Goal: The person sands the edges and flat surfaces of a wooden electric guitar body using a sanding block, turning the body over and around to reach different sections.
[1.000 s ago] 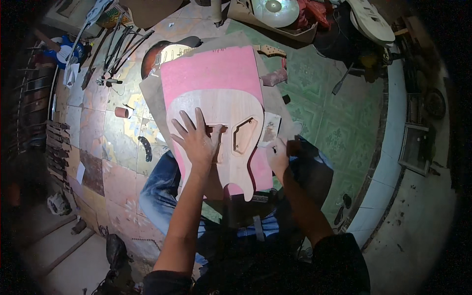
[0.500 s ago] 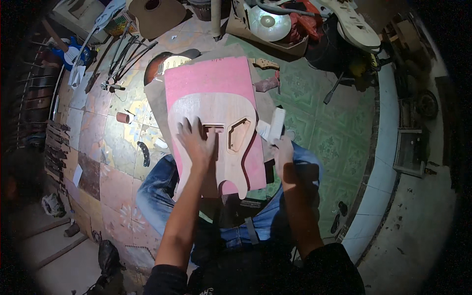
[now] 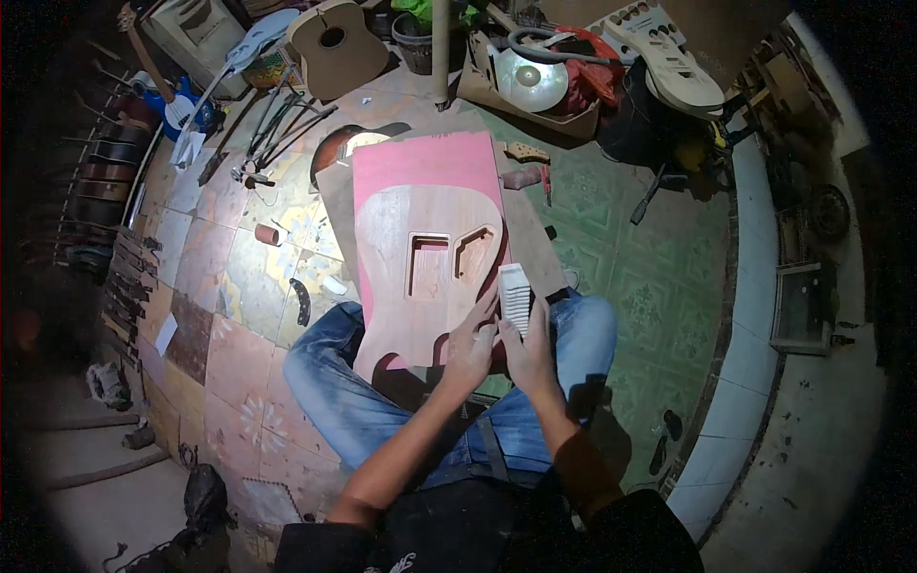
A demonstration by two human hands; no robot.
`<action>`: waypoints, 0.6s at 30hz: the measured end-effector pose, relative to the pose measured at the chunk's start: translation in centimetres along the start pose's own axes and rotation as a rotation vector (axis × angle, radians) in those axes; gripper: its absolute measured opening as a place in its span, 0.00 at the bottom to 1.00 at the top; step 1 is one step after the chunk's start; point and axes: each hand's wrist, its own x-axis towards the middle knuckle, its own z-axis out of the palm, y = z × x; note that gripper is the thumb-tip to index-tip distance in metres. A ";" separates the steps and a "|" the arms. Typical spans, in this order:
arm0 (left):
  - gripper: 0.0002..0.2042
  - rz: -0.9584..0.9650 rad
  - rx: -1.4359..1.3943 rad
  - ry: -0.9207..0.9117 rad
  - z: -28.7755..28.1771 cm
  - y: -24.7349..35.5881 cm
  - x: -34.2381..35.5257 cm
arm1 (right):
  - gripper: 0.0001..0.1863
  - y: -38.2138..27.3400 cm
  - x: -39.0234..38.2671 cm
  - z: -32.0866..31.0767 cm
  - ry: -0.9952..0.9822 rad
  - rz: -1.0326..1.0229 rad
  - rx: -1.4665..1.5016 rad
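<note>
A pale wooden electric guitar body (image 3: 392,258) lies flat on a pink board (image 3: 420,162) in front of me, with two routed cavities in its face. By the body's right edge, above my lap, is a white oblong block (image 3: 515,296) with a ridged face turned up. My right hand (image 3: 530,358) grips its lower end, the thumb on the ridged face. My left hand (image 3: 468,355) is at the block's lower left side, its fingers along that edge; part of its hold is hidden.
A sunburst guitar body (image 3: 334,153) lies partly under the board. Beyond stand an acoustic guitar body (image 3: 339,62), a cardboard box (image 3: 549,119) and a black bucket (image 3: 621,134). On the floor are a reddish-brown cylinder (image 3: 266,234) and a black curved piece (image 3: 301,302).
My left hand has left the guitar body and come right to the block. My right hand has drawn the block nearer and turned its ridged face up. The view has shifted slightly.
</note>
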 end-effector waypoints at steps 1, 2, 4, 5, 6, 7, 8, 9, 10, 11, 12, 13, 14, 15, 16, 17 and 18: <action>0.24 0.011 0.006 0.008 0.0 -0.3 -0.3 | 0.33 -0.2 -0.1 0.7 0.031 -0.011 -0.023; 0.24 0.034 -0.017 0.191 0.3 -0.9 -0.4 | 0.32 -0.9 -0.4 1.1 0.005 0.014 -0.046; 0.23 -0.047 -0.513 0.430 1.2 -1.1 -0.1 | 0.32 -1.8 -1.3 1.5 0.046 -0.089 -0.119; 0.23 -0.039 -0.515 0.429 0.8 -0.9 -0.1 | 0.31 -2.2 -1.8 1.7 0.092 -0.180 -0.196; 0.24 -0.021 -0.408 0.368 0.0 -0.6 -0.2 | 0.31 -2.9 -2.2 2.0 0.118 -0.171 -0.205; 0.25 -0.002 -0.299 0.310 -0.6 -0.3 -0.3 | 0.31 -2.8 -2.7 2.4 0.118 -0.179 -0.204; 0.26 0.079 -0.204 0.279 -0.7 -1.2 -0.1 | 0.31 -2.5 -3.1 2.9 0.118 -0.188 -0.188; 0.26 0.086 -0.203 0.283 -0.5 -1.5 -0.6 | 0.32 -2.1 -3.3 3.3 0.118 -0.197 -0.172; 0.27 0.142 -0.179 0.208 -0.2 -0.6 -1.1 | 0.32 -1.9 -3.3 3.4 0.123 -0.216 -0.193; 0.28 0.197 -0.154 0.133 0.0 -0.1 -1.5 | 0.32 -1.7 -3.3 3.6 0.123 -0.219 -0.193; 0.29 0.228 -0.184 0.100 0.0 -1.1 -1.5 | 0.32 -1.5 -3.3 3.7 0.143 -0.220 -0.174; 0.29 0.231 -0.186 0.099 -0.1 -0.8 -1.6 | 0.32 -1.5 -3.3 3.6 0.165 -0.221 -0.156; 0.28 0.190 -0.167 0.055 -0.2 -0.4 -1.8 | 0.32 -1.6 -3.4 3.5 0.167 -0.223 -0.159; 0.28 0.149 -0.149 0.010 -0.2 -0.2 -1.8 | 0.32 -1.8 -3.6 3.3 0.173 -0.224 -0.141; 0.28 0.151 -0.149 0.012 -0.2 -0.2 -1.9 | 0.32 -2.0 -3.7 3.3 0.175 -0.227 -0.120; 0.28 0.121 -0.174 -0.007 -0.1 -0.3 -2.1 | 0.32 -1.9 -3.6 3.2 0.174 -0.230 -0.120; 0.28 0.091 -0.199 -0.026 0.0 -0.4 -2.2 | 0.31 -1.8 -3.5 3.2 0.170 -0.255 -0.119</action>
